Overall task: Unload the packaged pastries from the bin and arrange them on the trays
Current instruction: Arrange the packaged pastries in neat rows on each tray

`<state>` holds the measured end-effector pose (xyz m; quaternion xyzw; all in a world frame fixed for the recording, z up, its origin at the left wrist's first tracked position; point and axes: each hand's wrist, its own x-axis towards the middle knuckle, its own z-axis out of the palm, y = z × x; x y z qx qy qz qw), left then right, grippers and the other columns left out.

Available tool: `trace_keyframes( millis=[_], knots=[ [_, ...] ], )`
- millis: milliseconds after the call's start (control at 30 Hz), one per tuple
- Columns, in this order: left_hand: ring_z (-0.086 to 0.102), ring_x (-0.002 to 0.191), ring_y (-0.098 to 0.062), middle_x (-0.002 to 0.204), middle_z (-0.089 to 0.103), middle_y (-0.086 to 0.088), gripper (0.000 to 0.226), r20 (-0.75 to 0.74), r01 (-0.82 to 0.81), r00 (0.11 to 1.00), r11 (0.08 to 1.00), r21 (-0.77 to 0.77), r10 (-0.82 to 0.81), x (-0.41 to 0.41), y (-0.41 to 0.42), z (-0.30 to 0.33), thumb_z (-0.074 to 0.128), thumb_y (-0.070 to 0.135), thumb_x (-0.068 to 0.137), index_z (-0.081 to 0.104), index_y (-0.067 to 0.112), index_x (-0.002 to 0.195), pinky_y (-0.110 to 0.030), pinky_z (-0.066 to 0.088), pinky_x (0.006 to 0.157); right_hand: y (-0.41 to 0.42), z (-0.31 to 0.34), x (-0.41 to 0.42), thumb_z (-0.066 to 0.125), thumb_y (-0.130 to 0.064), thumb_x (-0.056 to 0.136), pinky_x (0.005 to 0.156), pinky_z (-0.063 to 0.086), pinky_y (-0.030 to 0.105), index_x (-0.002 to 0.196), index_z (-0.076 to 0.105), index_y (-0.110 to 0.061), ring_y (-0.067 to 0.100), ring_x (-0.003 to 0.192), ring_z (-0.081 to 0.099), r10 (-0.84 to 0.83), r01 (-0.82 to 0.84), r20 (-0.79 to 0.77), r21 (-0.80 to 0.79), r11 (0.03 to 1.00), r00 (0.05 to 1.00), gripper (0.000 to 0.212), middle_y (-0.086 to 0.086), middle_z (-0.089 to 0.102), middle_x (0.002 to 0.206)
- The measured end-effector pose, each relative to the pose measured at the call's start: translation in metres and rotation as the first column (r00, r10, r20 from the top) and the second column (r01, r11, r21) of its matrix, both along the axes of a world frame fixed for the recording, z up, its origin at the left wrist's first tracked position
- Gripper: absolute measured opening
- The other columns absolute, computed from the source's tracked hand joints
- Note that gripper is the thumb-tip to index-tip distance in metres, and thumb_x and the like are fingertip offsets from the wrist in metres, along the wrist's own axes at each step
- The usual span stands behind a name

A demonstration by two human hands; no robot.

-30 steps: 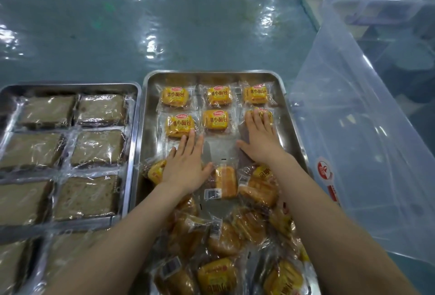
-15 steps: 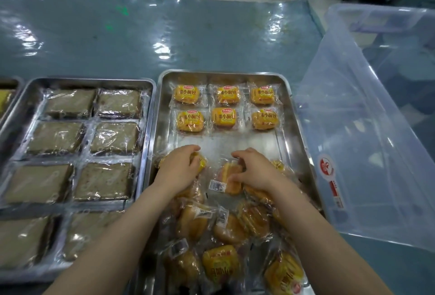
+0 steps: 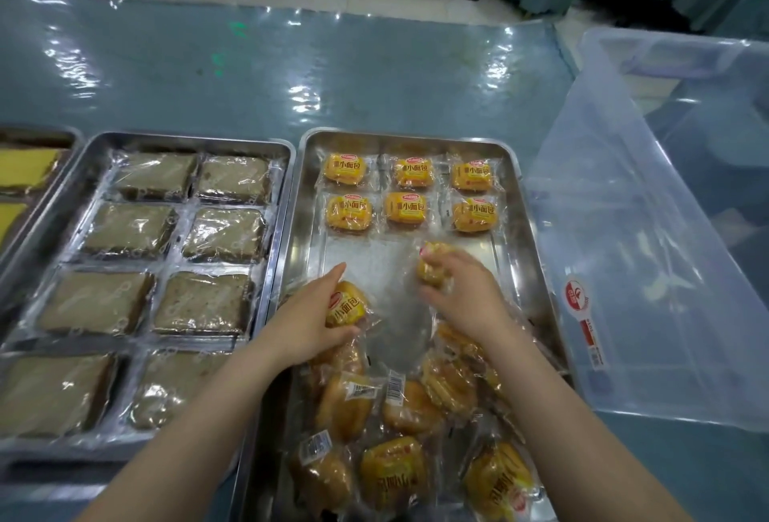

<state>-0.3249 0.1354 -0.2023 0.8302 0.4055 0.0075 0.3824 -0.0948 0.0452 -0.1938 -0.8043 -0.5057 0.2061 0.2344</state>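
Left hand (image 3: 310, 319) has its grip curled round one yellow-wrapped bun (image 3: 348, 305), thumb under, fingers over the top, label side showing, and holds it just above the near edge of the bare strip of the steel tray (image 3: 516, 230). Right hand (image 3: 462, 292) pinches a second bun (image 3: 432, 267) in its fingertips, wrapper crinkled around it, a little farther up the tray than the left one and to its right. The two hands are near each other but apart, with shiny tray floor between them.

Beyond both grips sit six buns in two neat rows (image 3: 410, 192), three across, labels up, filling the far end of the tray. The right-hand bun hangs just short of the nearer row, below its right half.

Below the wrists lies a loose heap of buns (image 3: 399, 417), packets tilted every way, several barcode side up, covering the near half of the same tray.

To the left, touching rim to rim, a second tray (image 3: 174, 138) holds brown slices in clear wrap (image 3: 166, 271), laid two across. Farther left a third tray (image 3: 62, 172) shows only a corner with yellow packets (image 3: 29, 165).

To the right stands the clear plastic bin (image 3: 649, 255), tipped toward the tray, a red label on its side. All of it rests on a table (image 3: 291, 72) under glossy teal plastic sheeting.
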Motion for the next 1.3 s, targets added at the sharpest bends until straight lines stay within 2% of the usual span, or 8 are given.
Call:
trace_keyframes(
  millis=[200, 400, 567, 767, 867, 1000, 1167, 1300],
  knots=[
    [0.044, 0.126, -0.017, 0.142, 0.042, 0.003, 0.102, -0.021, -0.021, 1.0, 0.999, 0.034, 0.021, 0.005, -0.003, -0.003, 0.075, 0.045, 0.073, 0.011, 0.03, 0.15, -0.033, 0.038, 0.102, -0.003, -0.015, -0.002, 0.06, -0.02, 0.09, 0.086, 0.041, 0.024, 0.107, 0.07, -0.026, 0.01, 0.107, 0.046, 0.0, 0.0, 0.124, 0.0, 1.0, 0.992, 0.021, -0.017, 0.049, 0.106],
    [0.05, 0.121, -0.016, 0.14, 0.047, 0.006, 0.084, -0.027, 0.005, 1.0, 0.996, 0.085, -0.003, 0.01, 0.001, 0.005, 0.072, 0.036, 0.078, 0.023, 0.034, 0.146, -0.029, 0.042, 0.095, 0.006, -0.009, 0.009, 0.049, -0.001, 0.089, 0.114, 0.027, 0.036, 0.134, 0.055, -0.021, 0.022, 0.14, 0.027, 0.153, -0.122, 0.137, -0.209, 0.97, 0.979, 0.05, 0.001, 0.03, 0.154],
    [0.05, 0.121, -0.013, 0.142, 0.045, 0.01, 0.073, 0.027, -0.016, 1.0, 0.988, 0.154, 0.012, 0.027, 0.006, 0.012, 0.067, 0.035, 0.08, 0.031, 0.033, 0.143, -0.031, 0.045, 0.093, 0.008, -0.003, 0.01, 0.046, -0.026, 0.093, 0.099, 0.034, 0.044, 0.135, 0.051, -0.036, 0.027, 0.118, 0.04, 0.13, -0.034, 0.303, -0.302, 0.953, 0.944, 0.043, 0.004, 0.045, 0.127],
    [0.044, 0.123, -0.018, 0.134, 0.052, 0.001, 0.077, -0.087, 0.15, 0.987, 0.971, 0.187, -0.136, 0.048, 0.025, 0.013, 0.067, 0.03, 0.079, 0.027, 0.031, 0.145, -0.033, 0.043, 0.094, 0.012, -0.003, 0.011, 0.054, -0.035, 0.092, 0.105, 0.037, 0.041, 0.134, 0.051, -0.019, 0.022, 0.134, 0.033, 0.244, -0.168, 0.252, -0.287, 0.943, 0.937, 0.045, -0.001, 0.036, 0.148],
    [0.042, 0.121, -0.019, 0.13, 0.054, 0.002, 0.079, -0.121, 0.202, 0.977, 0.949, 0.241, -0.177, 0.063, 0.031, 0.013, 0.068, 0.032, 0.077, 0.026, 0.031, 0.145, -0.033, 0.04, 0.092, 0.01, -0.002, 0.02, 0.052, -0.036, 0.092, 0.099, 0.042, 0.042, 0.132, 0.049, -0.019, 0.023, 0.131, 0.036, 0.146, -0.063, 0.27, -0.295, 0.953, 0.952, 0.044, 0.0, 0.036, 0.147],
    [0.046, 0.122, -0.023, 0.136, 0.05, -0.003, 0.078, -0.109, 0.268, 0.963, 0.919, 0.29, -0.246, 0.09, 0.031, 0.01, 0.068, 0.027, 0.079, 0.025, 0.026, 0.144, -0.036, 0.04, 0.097, 0.004, -0.003, 0.038, 0.049, -0.04, 0.094, 0.106, 0.036, 0.047, 0.14, 0.04, -0.016, 0.029, 0.137, 0.028, -0.01, 0.111, 0.314, -0.306, 0.945, 0.949, 0.052, 0.007, 0.031, 0.151],
    [0.012, 0.144, -0.018, 0.157, 0.017, 0.003, 0.07, -0.15, 0.372, 0.928, 0.822, 0.431, -0.341, 0.123, 0.026, 0.002, 0.06, 0.024, 0.087, 0.023, 0.026, 0.147, -0.035, 0.003, 0.115, -0.002, -0.008, 0.049, 0.045, -0.043, 0.095, 0.11, 0.029, 0.053, 0.148, 0.023, -0.024, 0.031, 0.143, 0.014, -0.028, 0.122, 0.284, -0.32, 0.939, 0.958, 0.061, 0.007, 0.02, 0.157],
    [0.031, 0.135, -0.021, 0.148, 0.037, -0.003, 0.055, -0.051, 0.192, 0.98, 0.827, 0.529, -0.194, 0.116, 0.009, -0.005, 0.05, 0.012, 0.088, 0.038, 0.019, 0.14, -0.032, 0.02, 0.112, -0.008, -0.016, 0.053, 0.043, -0.044, 0.097, 0.114, 0.01, 0.057, 0.148, 0.016, -0.038, 0.039, 0.145, -0.004, 0.016, 0.066, 0.225, -0.352, 0.934, 0.974, 0.058, 0.012, 0.002, 0.16]
  ],
)
